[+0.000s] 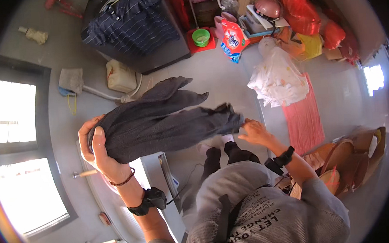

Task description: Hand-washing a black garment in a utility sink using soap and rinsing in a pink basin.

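Observation:
A dark grey garment (159, 123) of thin cloth is stretched sideways in front of my body; its exact cut is hard to make out. My left hand (99, 149) grips its bunched left end, the thumb lying over the cloth and the fingers behind it. At the opposite end my right hand (257, 133) pinches the crumpled, slightly blurred edge of the cloth with its fingertips. Two loose flaps of the garment stick out toward the upper right, above the main length. Both wrists wear black straps with small devices.
A dark washing machine (164, 34) with a navy striped shirt (126, 25) stands far left. Beyond the garment are a green bucket (201, 37), a red detergent bag (234, 39) and a white cloth pile (278, 78). A white basin (119, 202) is near left; brown bags (348, 159) lie right.

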A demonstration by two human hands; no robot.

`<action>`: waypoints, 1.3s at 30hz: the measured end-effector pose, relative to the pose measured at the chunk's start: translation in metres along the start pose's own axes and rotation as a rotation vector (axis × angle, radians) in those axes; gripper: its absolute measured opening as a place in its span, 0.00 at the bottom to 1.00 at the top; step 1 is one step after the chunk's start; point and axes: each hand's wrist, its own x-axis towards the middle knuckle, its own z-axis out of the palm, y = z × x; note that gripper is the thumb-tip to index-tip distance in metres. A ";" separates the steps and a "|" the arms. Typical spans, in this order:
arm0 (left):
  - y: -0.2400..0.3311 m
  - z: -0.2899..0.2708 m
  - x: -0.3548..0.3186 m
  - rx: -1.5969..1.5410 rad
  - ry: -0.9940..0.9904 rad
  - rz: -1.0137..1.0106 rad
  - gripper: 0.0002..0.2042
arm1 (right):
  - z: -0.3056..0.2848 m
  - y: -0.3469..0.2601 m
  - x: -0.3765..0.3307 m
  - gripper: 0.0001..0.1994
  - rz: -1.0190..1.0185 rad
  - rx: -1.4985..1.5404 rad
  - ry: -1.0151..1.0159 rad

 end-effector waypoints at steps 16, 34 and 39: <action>-0.011 -0.023 0.015 -0.155 -0.195 0.034 0.10 | 0.064 -0.082 0.053 0.21 -0.321 0.893 -0.147; -0.058 0.019 0.027 -0.434 -0.292 -0.078 0.12 | -0.058 0.082 0.037 0.16 0.004 0.068 -0.268; -0.057 0.055 0.031 -0.346 -0.340 -0.064 0.15 | -0.016 0.094 0.088 0.18 0.059 0.154 -0.005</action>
